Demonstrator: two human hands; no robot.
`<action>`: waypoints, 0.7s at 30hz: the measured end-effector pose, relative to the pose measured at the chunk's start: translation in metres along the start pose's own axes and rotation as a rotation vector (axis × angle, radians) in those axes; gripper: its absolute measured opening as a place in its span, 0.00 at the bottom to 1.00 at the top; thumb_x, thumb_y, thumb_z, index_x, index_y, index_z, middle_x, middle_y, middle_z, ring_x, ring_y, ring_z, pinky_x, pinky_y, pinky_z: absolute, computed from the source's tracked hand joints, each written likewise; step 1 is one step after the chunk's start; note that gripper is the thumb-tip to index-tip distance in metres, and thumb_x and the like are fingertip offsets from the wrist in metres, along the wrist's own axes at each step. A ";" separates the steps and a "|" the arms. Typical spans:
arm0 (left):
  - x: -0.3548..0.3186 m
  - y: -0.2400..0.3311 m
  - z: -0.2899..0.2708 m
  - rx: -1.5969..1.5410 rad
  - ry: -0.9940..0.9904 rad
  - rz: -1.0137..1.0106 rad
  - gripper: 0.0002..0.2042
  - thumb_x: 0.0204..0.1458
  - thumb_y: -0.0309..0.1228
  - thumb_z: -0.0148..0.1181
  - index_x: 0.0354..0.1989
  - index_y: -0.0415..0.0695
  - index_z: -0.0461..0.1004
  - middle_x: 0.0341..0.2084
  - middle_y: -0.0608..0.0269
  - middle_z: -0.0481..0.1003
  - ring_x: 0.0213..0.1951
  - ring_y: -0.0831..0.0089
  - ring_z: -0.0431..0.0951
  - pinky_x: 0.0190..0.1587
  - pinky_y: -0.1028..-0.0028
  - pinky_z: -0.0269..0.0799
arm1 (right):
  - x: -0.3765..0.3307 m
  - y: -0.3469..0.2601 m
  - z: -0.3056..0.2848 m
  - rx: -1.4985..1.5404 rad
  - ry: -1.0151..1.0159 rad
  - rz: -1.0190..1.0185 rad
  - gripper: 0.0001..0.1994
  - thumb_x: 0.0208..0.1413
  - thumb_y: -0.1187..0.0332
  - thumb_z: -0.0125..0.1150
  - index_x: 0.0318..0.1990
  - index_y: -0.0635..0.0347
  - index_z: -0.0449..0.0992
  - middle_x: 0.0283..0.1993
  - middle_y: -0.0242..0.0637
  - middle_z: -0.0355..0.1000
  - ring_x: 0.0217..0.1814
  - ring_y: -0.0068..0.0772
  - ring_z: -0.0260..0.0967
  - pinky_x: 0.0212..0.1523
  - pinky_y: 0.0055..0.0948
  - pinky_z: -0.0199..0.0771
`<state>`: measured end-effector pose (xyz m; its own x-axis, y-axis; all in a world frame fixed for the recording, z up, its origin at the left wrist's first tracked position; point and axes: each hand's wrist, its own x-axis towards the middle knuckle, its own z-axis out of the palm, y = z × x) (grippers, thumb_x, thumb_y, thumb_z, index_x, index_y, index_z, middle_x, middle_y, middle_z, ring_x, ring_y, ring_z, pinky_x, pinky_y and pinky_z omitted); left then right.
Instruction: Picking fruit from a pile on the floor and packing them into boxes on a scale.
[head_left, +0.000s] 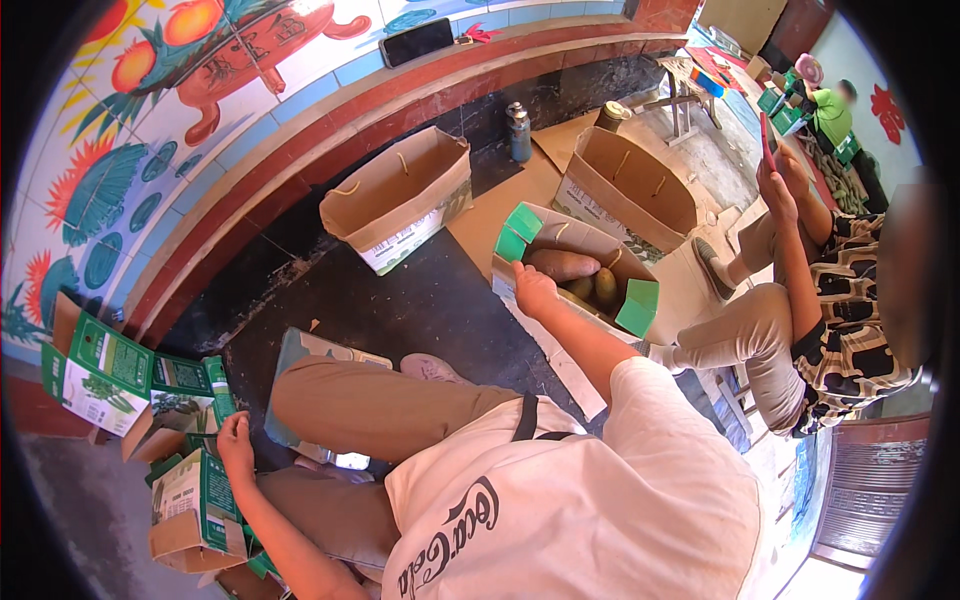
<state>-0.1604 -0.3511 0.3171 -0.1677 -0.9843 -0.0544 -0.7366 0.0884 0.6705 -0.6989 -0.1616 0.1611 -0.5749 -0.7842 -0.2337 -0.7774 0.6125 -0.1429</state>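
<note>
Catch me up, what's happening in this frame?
A seated person packs fruit. The right hand reaches into an open carton holding greenish-brown fruit. The left hand rests on green-and-white flat cartons at the left. Two empty open cartons stand by the wall. Another person sits at the right holding a phone.

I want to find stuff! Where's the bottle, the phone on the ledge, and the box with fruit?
bottle (518,131), head view, its middle.
phone (416,41), head view, its dark screen.
box (637,307), head view, its green flap.
</note>
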 end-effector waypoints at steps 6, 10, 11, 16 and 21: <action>-0.004 0.004 0.000 0.023 -0.033 -0.006 0.09 0.54 0.27 0.50 0.38 0.36 0.73 0.32 0.60 0.75 0.37 0.74 0.73 0.43 0.76 0.66 | -0.002 -0.002 -0.002 -0.022 -0.008 0.015 0.18 0.53 0.67 0.52 0.50 0.58 0.57 0.43 0.47 0.67 0.45 0.46 0.71 0.42 0.39 0.72; -0.001 -0.004 -0.001 0.030 -0.052 0.005 0.09 0.54 0.28 0.50 0.38 0.37 0.73 0.31 0.61 0.75 0.36 0.75 0.73 0.43 0.76 0.67 | -0.003 -0.005 -0.005 -0.030 0.002 0.020 0.16 0.53 0.71 0.48 0.49 0.57 0.58 0.43 0.47 0.67 0.44 0.46 0.72 0.42 0.39 0.73; -0.001 -0.007 -0.001 0.030 -0.052 0.004 0.09 0.54 0.28 0.50 0.38 0.37 0.73 0.31 0.61 0.75 0.36 0.75 0.73 0.43 0.76 0.67 | -0.004 -0.005 -0.006 -0.030 0.001 0.020 0.16 0.53 0.71 0.48 0.49 0.57 0.58 0.43 0.47 0.67 0.44 0.46 0.72 0.42 0.39 0.73; -0.009 0.004 -0.001 0.030 -0.047 0.015 0.09 0.54 0.28 0.50 0.38 0.37 0.74 0.31 0.59 0.76 0.36 0.73 0.74 0.42 0.75 0.67 | -0.004 -0.009 0.000 -0.055 0.039 0.012 0.14 0.52 0.72 0.47 0.47 0.58 0.59 0.41 0.47 0.68 0.42 0.45 0.73 0.39 0.38 0.74; -0.009 0.000 -0.003 0.108 -0.012 0.124 0.09 0.53 0.28 0.51 0.38 0.37 0.74 0.29 0.58 0.76 0.35 0.73 0.74 0.40 0.74 0.68 | 0.007 -0.004 0.007 -0.123 0.129 0.039 0.10 0.52 0.71 0.48 0.42 0.56 0.61 0.36 0.41 0.69 0.38 0.40 0.74 0.33 0.37 0.76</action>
<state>-0.1568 -0.3427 0.3199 -0.2688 -0.9631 0.0148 -0.7761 0.2256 0.5889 -0.6979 -0.1685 0.1538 -0.6270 -0.7712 -0.1102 -0.7747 0.6321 -0.0159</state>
